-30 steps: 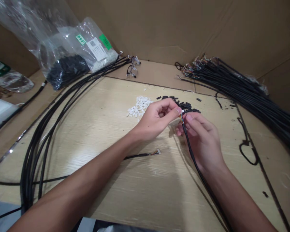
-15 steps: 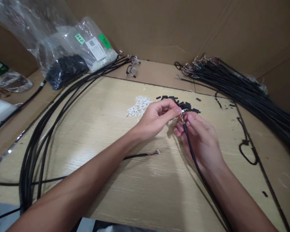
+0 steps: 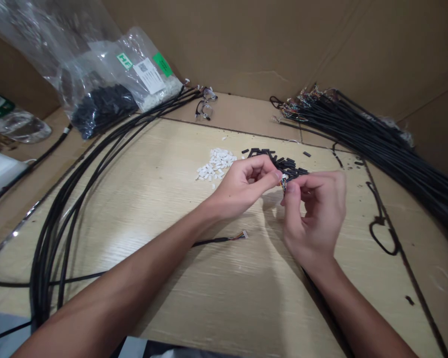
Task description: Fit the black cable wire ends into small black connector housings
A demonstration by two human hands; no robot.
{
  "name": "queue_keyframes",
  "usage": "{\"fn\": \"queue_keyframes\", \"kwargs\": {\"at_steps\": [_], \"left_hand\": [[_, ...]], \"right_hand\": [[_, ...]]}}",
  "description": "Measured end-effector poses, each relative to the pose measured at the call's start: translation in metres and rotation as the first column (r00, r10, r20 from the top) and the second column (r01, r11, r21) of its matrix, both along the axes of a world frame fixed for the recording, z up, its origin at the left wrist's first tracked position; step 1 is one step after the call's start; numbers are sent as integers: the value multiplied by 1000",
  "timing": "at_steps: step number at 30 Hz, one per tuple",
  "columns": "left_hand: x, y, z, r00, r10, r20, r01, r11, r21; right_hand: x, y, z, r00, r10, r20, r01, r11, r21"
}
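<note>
My left hand (image 3: 242,186) and my right hand (image 3: 315,214) meet above the wooden board (image 3: 164,209). Between their fingertips is the end of a thin black cable with coloured wires and a small white connector (image 3: 283,182). The left thumb and forefinger pinch the connector. The right hand grips the cable end just below it; the rest of that cable is hidden behind the right hand and forearm. Just beyond the hands lie a pile of small white connectors (image 3: 215,165) and a pile of short black sleeves (image 3: 280,160).
A second cable end with a connector (image 3: 242,233) lies under my left forearm. Long black cables loop at the left (image 3: 59,209). A cable bundle (image 3: 377,139) lies at the right. Plastic bags of parts (image 3: 108,84) sit at the back left. Cardboard walls surround the board.
My right hand has turned upright, its back now toward me, and hides the cable it held in view before. The left hand has kept its pinch.
</note>
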State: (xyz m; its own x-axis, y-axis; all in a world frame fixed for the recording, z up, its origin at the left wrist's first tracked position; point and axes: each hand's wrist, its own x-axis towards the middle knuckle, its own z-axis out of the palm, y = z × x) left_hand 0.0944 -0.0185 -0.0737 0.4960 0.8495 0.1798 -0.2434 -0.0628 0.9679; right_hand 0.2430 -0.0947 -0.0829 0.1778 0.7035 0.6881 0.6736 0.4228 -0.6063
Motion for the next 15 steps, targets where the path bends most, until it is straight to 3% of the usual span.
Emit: {"fn": "queue_keyframes", "kwargs": {"at_steps": [15], "left_hand": [[0,-2,-1,996,22,-88,-21,1000,9]], "right_hand": [[1,1,3,972,-83,221,59,992,114]]}}
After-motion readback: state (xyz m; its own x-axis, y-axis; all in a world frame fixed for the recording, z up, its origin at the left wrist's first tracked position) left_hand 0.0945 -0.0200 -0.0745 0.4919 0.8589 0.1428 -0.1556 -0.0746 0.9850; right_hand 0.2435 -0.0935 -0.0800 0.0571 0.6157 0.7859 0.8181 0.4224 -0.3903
